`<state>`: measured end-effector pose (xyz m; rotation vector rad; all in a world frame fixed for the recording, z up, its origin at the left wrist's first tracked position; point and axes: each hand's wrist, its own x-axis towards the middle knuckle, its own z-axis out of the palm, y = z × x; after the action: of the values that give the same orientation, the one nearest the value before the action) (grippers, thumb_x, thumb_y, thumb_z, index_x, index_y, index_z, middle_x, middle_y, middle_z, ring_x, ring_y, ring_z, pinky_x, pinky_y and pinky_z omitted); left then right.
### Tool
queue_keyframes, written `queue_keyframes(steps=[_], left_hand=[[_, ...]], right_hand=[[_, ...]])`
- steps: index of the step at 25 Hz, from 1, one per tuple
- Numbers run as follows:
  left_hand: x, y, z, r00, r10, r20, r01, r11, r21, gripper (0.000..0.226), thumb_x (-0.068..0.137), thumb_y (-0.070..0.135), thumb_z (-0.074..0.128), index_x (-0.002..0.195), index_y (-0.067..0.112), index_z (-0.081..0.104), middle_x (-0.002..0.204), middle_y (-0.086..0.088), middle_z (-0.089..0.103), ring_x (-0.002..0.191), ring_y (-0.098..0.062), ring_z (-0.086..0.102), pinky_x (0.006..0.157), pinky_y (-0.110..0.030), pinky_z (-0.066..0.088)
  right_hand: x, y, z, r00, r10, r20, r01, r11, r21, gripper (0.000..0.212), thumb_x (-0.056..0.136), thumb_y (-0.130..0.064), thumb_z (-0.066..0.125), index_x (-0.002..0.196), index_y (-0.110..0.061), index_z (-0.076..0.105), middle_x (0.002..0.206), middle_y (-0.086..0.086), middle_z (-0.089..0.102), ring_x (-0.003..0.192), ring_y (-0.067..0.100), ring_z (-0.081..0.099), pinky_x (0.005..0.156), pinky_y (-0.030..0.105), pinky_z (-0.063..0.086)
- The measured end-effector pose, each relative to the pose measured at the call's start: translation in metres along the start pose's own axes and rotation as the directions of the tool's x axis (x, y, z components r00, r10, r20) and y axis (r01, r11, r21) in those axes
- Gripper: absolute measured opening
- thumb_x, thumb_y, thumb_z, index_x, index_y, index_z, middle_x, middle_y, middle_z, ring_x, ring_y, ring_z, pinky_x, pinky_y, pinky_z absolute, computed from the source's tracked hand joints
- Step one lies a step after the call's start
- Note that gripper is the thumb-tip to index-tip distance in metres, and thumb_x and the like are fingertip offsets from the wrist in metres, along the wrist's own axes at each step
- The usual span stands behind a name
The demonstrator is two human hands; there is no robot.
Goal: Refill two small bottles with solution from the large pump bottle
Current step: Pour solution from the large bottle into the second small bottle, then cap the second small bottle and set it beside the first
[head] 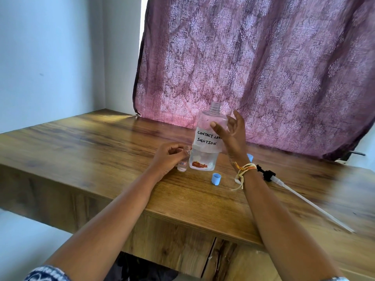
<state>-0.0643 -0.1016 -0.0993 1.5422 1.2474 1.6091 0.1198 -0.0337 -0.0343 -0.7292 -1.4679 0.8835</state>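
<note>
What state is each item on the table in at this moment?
Large bottle: upright, pump removed, neck open, partly filled.
Pump: lying on the table, tube pointing right.
Small bottle: upright, uncapped, held by left hand.
Blue cap: off, lying on table.
Second blue cap: mostly hidden behind wrist.
Right hand: open, fingers at large bottle.

Handwritten label on the large bottle; a small tag on the little one.

The large bottle [209, 138] wears a white paper label [207, 138] hand-lettered in black capitals: "CONTACT LEN…" above "SOLUTION", the end of the first line hidden behind the right hand [233, 136]. The small bottle [182, 163], held by the left hand [168, 157], has a red-edged tag [182, 163] with characters too blurred to read surely.
</note>
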Motion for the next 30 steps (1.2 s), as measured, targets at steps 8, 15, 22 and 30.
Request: queue_keyframes(steps=[8, 15, 22, 30], left_hand=[[-0.016, 0.011, 0.003, 0.999, -0.027, -0.038, 0.029, 0.997, 0.067, 0.013, 0.080, 0.017, 0.075, 0.088, 0.027, 0.074, 0.085, -0.002, 0.074, 0.089, -0.028, 0.070, 0.081, -0.042, 0.055], [-0.035, 0.016, 0.012, 0.998, 0.057, 0.005, -0.057, 0.992, 0.110, 0.019, 0.081, 0.017, 0.075, 0.094, 0.031, 0.072, 0.092, -0.003, 0.074, 0.084, -0.013, 0.065, 0.073, -0.018, 0.053], [-0.038, 0.017, 0.012, 0.999, 0.032, 0.025, -0.035, 0.994, 0.100, 0.023, 0.081, 0.012, 0.074, 0.104, 0.016, 0.072, 0.088, -0.006, 0.071, 0.076, -0.008, 0.060, 0.060, -0.009, 0.048], [-0.036, 0.017, 0.013, 0.999, -0.007, 0.039, 0.007, 1.000, 0.006, 0.021, 0.077, 0.011, 0.078, 0.095, 0.021, 0.072, 0.094, -0.007, 0.075, 0.089, -0.017, 0.070, 0.073, -0.024, 0.057]], right_hand=[[-0.076, 0.002, -0.008, 0.909, -0.417, -0.005, 0.373, 0.820, -0.434, 0.057, 0.073, -0.017, 0.068, 0.125, -0.011, 0.046, 0.119, 0.006, 0.053, 0.111, 0.014, 0.053, 0.093, 0.020, 0.045], [-0.086, 0.023, -0.011, 0.998, 0.003, 0.058, 0.039, 0.708, -0.706, 0.039, 0.069, -0.029, 0.068, 0.103, -0.015, 0.056, 0.099, 0.006, 0.059, 0.091, 0.021, 0.057, 0.079, 0.036, 0.051], [-0.093, 0.016, -0.010, 0.982, 0.076, 0.171, 0.051, 0.771, -0.634, 0.031, 0.075, -0.015, 0.073, 0.102, -0.013, 0.058, 0.080, -0.006, 0.056, 0.077, 0.012, 0.057, 0.073, 0.029, 0.051], [-0.076, -0.020, 0.002, 0.975, -0.013, 0.224, 0.105, 0.908, -0.405, 0.031, 0.077, 0.001, 0.073, 0.106, -0.009, 0.070, 0.105, 0.007, 0.071, 0.089, 0.006, 0.066, 0.079, 0.015, 0.053]])
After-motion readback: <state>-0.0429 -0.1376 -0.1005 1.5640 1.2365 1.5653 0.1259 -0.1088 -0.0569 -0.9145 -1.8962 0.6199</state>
